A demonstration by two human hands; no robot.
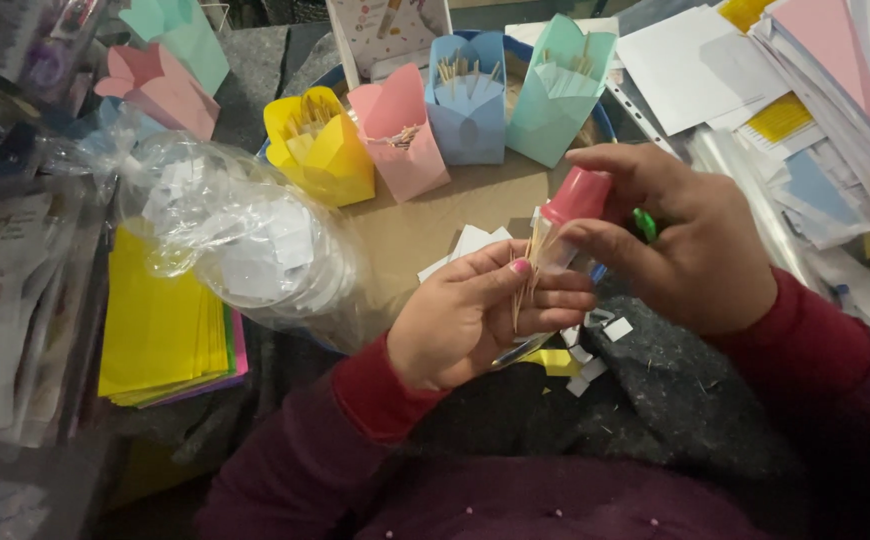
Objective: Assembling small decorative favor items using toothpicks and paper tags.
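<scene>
Pink-capped clear toothpick bottle (563, 225) sits gripped in the right hand (685, 245), fingers curled round it, while the left hand (470, 315) pinches a toothpick bundle (523, 285) (paper scraps (595, 345) below). Behind: coloured paper holders (400, 130); a plastic bag (245, 245) crowds the left.

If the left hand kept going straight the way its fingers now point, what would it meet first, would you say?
Probably the right hand: the left hand, holding toothpicks, points right toward it, with the clear pink-capped container between them. Depth is unclear.
</scene>
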